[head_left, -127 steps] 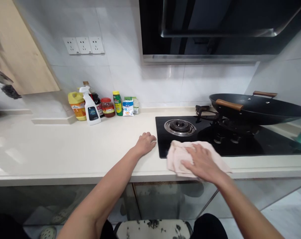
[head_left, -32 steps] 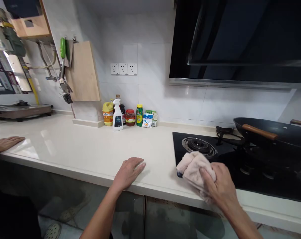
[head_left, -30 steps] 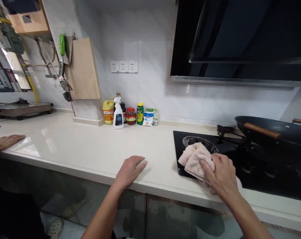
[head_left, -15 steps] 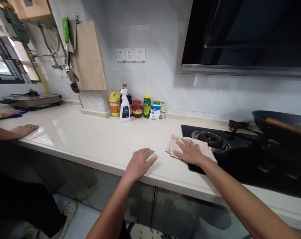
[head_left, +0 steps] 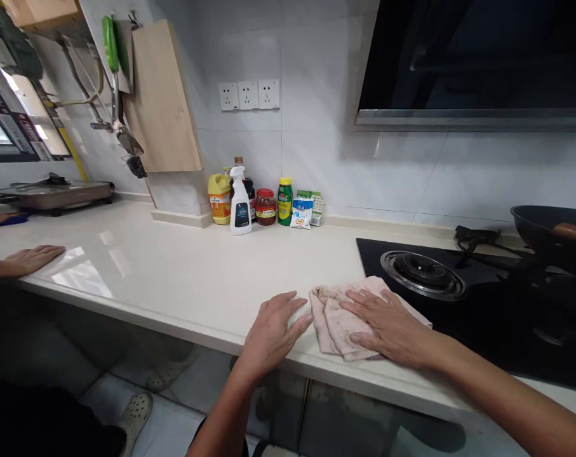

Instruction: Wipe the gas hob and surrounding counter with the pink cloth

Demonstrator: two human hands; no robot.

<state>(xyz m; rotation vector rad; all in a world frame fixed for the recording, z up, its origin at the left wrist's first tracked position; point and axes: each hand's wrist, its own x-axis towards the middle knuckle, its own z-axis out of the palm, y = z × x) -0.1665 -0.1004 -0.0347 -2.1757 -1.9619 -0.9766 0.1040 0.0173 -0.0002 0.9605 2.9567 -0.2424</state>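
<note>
A pale pink cloth (head_left: 333, 320), folded and marked with dark stains, lies on the white countertop (head_left: 183, 273) and overlaps the left edge of the black stove (head_left: 488, 324). My right hand (head_left: 387, 327) rests flat on the cloth with its fingers spread, pressing it down rather than gripping it. To the left of the cloth, my left hand (head_left: 275, 333) is at the counter's front edge, fingers apart and holding nothing. Its fingertips come close to the cloth's left side.
Against the wall stand a white spray bottle (head_left: 241, 203), a yellow jug (head_left: 219, 198), a red-lidded jar (head_left: 265, 208), a green bottle (head_left: 284, 202) and small packets (head_left: 301, 212). A wok (head_left: 549, 238) sits on the right. At far left, another person's hand (head_left: 37, 257) rests on the counter.
My right hand has drawn the cloth toward the counter's front edge, off most of the stove. My left hand stays near the edge. The camera view has shifted slightly.
</note>
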